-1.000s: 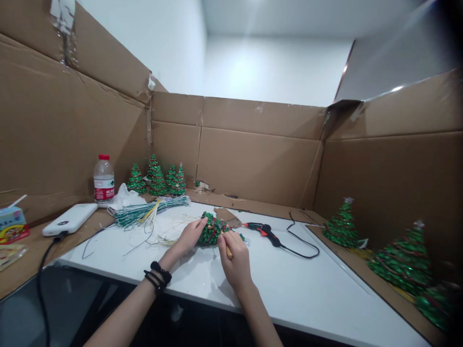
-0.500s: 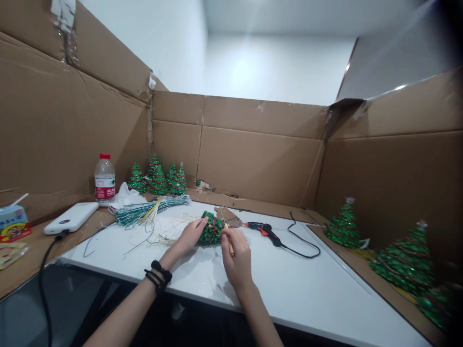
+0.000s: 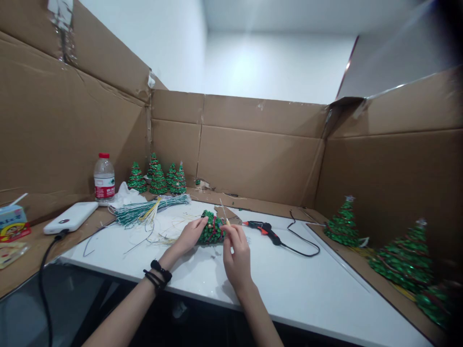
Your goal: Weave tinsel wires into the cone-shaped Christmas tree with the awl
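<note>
A small green sequin tree (image 3: 211,231) with red trim lies on its side on the white table (image 3: 296,284). My left hand (image 3: 188,237) grips its left end, fingers curled on the green surface. My right hand (image 3: 237,258) is closed in a pinch just right of the tree, holding a thin pale stick or wire (image 3: 224,212) that points up and back. Black bands sit on my left wrist (image 3: 156,274).
A glue gun (image 3: 263,230) with a black cord lies right of the hands. A bundle of green wires (image 3: 148,211), a bottle (image 3: 103,178), a white power bank (image 3: 70,218) and small trees (image 3: 159,179) stand left. Bigger trees (image 3: 343,222) stand right. Cardboard walls (image 3: 253,154) enclose the table.
My right hand moved up and slightly left along the tree's right end, and the thin stick now points upward. The left hand has stayed on the tree.
</note>
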A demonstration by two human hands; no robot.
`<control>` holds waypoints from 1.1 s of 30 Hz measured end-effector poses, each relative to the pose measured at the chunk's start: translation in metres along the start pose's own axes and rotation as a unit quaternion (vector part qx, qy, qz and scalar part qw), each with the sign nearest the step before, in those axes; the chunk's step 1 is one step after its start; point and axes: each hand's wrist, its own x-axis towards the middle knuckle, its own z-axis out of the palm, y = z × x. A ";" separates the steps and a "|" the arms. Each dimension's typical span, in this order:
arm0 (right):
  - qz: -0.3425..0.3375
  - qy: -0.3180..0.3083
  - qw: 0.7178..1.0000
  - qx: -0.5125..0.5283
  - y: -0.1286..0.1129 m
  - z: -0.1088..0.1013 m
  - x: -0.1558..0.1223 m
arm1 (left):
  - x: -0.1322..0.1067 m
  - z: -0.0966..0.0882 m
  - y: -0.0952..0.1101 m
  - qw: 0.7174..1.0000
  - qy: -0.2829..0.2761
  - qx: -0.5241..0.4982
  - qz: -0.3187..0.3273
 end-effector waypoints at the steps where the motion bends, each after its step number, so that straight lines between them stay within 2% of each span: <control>1: 0.004 -0.005 1.000 0.010 0.001 0.000 0.000 | 0.000 0.000 0.000 1.000 -0.001 0.003 0.000; 10: 0.072 -0.005 0.994 0.080 0.004 -0.001 0.001 | -0.002 0.000 0.003 1.000 -0.004 0.030 0.000; 22: 0.111 -0.027 0.993 0.034 0.003 0.002 0.000 | -0.001 0.000 0.003 0.999 -0.007 0.044 0.007; 28: 0.162 -0.075 0.984 -0.005 0.000 0.002 0.000 | -0.001 0.000 0.001 0.999 -0.009 0.043 0.005; 33: 0.170 -0.094 0.981 -0.026 -0.001 0.003 0.000 | -0.001 -0.001 0.001 0.999 -0.012 0.048 0.008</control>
